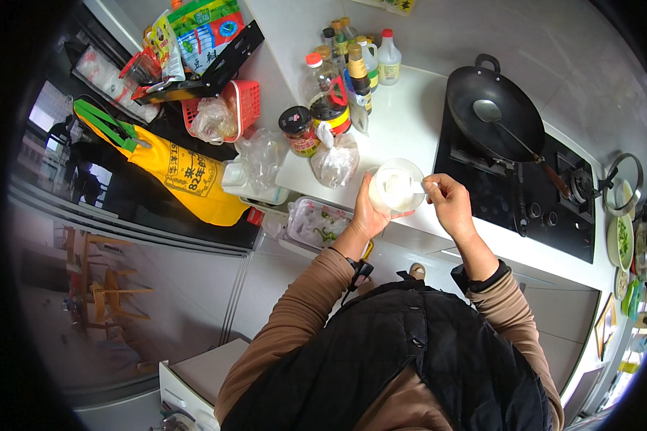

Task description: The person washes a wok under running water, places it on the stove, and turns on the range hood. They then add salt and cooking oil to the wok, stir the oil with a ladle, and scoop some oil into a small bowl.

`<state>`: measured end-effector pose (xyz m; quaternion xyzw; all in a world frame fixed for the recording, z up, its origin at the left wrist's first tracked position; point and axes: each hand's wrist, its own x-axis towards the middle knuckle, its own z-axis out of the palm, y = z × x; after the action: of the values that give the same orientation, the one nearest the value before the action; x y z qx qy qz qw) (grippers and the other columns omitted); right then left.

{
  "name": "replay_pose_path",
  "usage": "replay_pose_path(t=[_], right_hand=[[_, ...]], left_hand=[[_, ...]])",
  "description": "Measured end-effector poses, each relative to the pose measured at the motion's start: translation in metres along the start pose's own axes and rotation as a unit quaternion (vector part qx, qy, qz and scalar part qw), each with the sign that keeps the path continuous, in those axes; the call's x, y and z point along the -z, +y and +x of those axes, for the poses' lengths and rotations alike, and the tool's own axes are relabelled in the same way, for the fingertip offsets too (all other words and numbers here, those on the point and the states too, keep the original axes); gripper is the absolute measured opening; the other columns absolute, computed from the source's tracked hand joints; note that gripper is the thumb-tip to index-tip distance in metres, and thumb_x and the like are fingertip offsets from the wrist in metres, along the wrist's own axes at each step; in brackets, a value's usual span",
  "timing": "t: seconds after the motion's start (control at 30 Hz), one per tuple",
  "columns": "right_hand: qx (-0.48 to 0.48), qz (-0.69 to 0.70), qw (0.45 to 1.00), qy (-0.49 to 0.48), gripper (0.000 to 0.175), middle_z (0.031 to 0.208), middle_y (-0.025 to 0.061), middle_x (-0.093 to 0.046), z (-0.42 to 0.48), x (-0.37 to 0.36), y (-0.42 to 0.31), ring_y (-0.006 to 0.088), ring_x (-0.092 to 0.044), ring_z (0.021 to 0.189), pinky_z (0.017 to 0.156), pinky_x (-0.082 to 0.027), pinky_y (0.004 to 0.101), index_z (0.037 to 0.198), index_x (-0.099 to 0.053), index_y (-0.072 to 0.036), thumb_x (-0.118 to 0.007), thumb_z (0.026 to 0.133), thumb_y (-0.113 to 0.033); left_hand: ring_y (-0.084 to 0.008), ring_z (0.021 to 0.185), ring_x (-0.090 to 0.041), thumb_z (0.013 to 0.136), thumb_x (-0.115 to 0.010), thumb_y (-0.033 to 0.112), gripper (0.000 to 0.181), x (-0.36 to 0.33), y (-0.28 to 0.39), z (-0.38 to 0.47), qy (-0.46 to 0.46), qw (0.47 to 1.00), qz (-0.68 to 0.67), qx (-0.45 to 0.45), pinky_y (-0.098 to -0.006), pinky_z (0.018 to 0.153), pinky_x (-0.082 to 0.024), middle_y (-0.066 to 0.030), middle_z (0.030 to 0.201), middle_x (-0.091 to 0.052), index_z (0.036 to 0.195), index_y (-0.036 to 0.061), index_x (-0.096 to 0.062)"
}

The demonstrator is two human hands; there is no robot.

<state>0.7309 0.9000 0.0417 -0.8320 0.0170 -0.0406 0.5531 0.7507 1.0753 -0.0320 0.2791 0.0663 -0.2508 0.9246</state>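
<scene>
My left hand is wrapped around a translucent plastic tub, tilted so that I look down into it. White powder lies inside. Between its thumb and fingers my right hand grips the handle of a small white scoop, whose bowl is down in the powder and partly hidden. Just beyond the tub, a knotted plastic bag with whitish contents rests on the white countertop.
A black wok with a metal ladle in it sits on the gas cooktop. Several sauce bottles and a dark-lidded jar crowd the counter's back left. Below the edge, a plastic box holds green peppers. A bowl of chopped greens stands far right.
</scene>
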Motion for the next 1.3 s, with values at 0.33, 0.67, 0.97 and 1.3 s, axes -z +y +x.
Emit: replay_pose_path(t=[0.33,0.67,0.97,1.3], right_hand=[[0.018,0.013,1.000,-0.003,0.016,0.061,0.0072,-0.055,0.000,-0.012,-0.004,0.0120,-0.048,0.054,0.056,-0.043,0.0282,0.097,-0.067,0.001,-0.065,0.088,-0.013],[0.030,0.007,0.999,0.011,0.017,0.060,0.0068,-0.053,0.000,-0.012,0.000,0.0124,-0.047,0.055,0.055,-0.043,0.0279,0.099,-0.067,0.000,-0.066,0.088,-0.012],[0.030,-0.025,0.999,-0.004,0.018,0.063,0.0091,-0.055,-0.002,-0.005,-0.008,0.0141,-0.048,0.055,0.056,-0.044,0.0278,0.100,-0.067,0.000,-0.068,0.087,-0.012],[0.297,-0.150,0.943,-0.018,0.024,0.078,0.0119,-0.060,-0.006,0.000,-0.018,0.0306,-0.058,0.079,0.072,-0.050,0.0366,0.097,-0.068,-0.005,-0.065,0.075,0.003]], left_hand=[[-0.0362,0.128,-0.046,0.087,-0.030,0.072,0.078,0.000,0.006,-0.005,0.012,0.999,0.035,-0.017,-0.0656,0.096,-0.038,-0.0109,0.139,-0.048,0.140,0.0164,-0.040],[-0.0323,0.121,-0.053,0.091,-0.030,0.067,0.071,0.005,0.005,-0.001,-0.001,1.000,0.004,-0.010,-0.0624,0.089,-0.046,-0.0104,0.135,-0.051,0.138,0.0157,-0.043],[-0.0318,0.121,-0.053,0.091,-0.029,0.067,0.072,0.009,0.000,0.005,-0.007,1.000,0.006,-0.012,-0.0615,0.090,-0.046,-0.0105,0.135,-0.051,0.139,0.0152,-0.043],[-0.0325,0.127,-0.045,0.088,-0.032,0.070,0.073,0.011,-0.001,0.008,-0.005,1.000,0.005,-0.010,-0.0646,0.095,-0.039,-0.0109,0.138,-0.047,0.139,0.0179,-0.041]])
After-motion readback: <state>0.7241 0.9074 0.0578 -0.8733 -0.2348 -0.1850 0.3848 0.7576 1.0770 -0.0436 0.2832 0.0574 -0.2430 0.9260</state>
